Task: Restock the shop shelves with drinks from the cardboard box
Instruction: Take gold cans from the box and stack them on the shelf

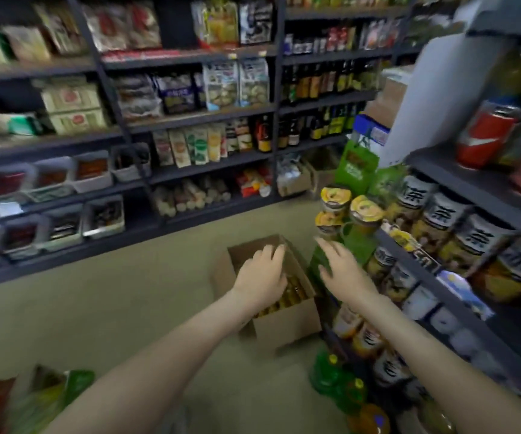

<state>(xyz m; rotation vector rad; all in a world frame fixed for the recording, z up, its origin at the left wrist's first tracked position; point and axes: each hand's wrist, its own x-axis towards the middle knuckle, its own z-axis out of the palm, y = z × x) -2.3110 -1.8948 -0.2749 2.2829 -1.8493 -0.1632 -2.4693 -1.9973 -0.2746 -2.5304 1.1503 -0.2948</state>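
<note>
An open cardboard box [287, 321] stands on the floor beside the right-hand shelf unit, with several drink bottles [290, 292] showing inside it. My left hand [262, 274] hovers over the box with fingers loosely bent and holds nothing. Just to the right of the box, my right hand [342, 267] is spread with straight fingers and is empty. The right shelf [425, 270] carries rows of tea drink bottles [459, 227] with dark labels. The picture is blurred by motion.
Yellow-lidded cups [347, 208] and green packs [357, 164] stand at the end of the right shelf. Green bottles [331, 371] sit low on the floor side. Dark shelving [190, 117] with snacks and bottles lines the far wall. Beige floor [127, 292] lies left of the box.
</note>
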